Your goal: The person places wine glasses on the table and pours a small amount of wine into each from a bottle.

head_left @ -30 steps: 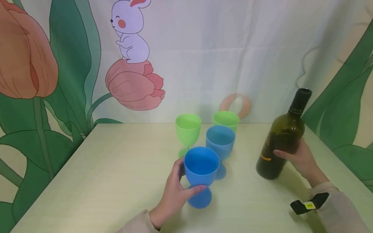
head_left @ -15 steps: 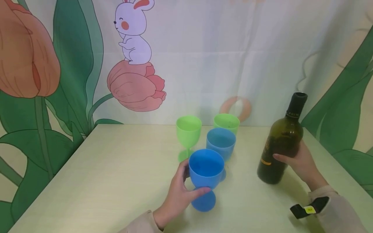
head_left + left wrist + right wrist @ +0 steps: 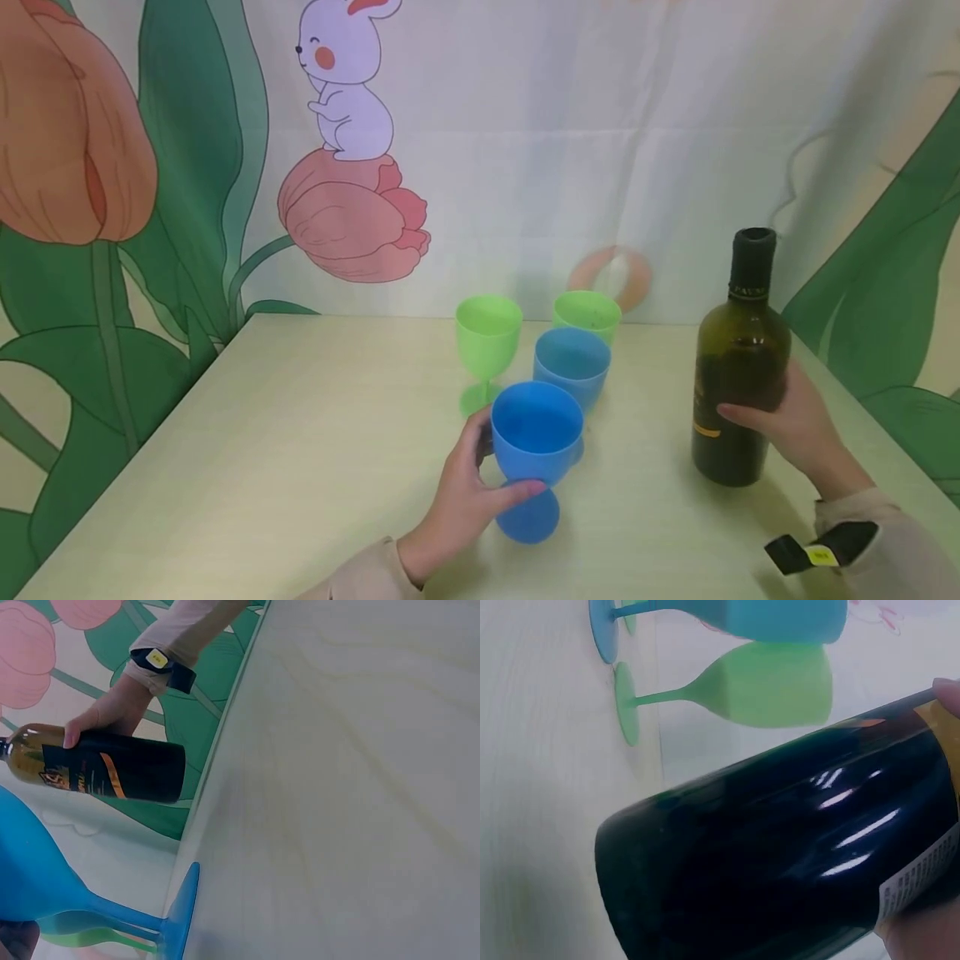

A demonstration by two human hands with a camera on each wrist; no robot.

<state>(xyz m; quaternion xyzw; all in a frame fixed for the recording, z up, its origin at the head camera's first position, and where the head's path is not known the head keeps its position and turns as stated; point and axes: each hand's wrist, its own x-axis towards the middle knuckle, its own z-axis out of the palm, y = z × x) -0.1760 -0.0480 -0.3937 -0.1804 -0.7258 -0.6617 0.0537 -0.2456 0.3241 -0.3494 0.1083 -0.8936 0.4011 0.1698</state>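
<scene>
My left hand (image 3: 457, 504) grips a bright blue plastic goblet (image 3: 536, 460), thumb across the lower bowl and fingers behind it. In the left wrist view the goblet's foot (image 3: 182, 915) is down at the tabletop. On the right, my right hand (image 3: 806, 429) holds a dark green wine bottle (image 3: 738, 375) round its body, nearly upright and low over the table. Its black neck has an open mouth. In the right wrist view the bottle (image 3: 765, 847) fills the lower part, with fingers at the right edge.
Behind the held goblet stands another blue goblet (image 3: 573, 367), partly hidden. Two green goblets, one at left (image 3: 487, 346) and one farther back (image 3: 587, 312), stand near the rear of the pale table (image 3: 285, 433). A printed curtain (image 3: 510, 150) hangs behind.
The bottle has gone from leaning right to nearly upright and has shifted slightly right with my right hand. My left hand and the blue goblet have moved a little right.
</scene>
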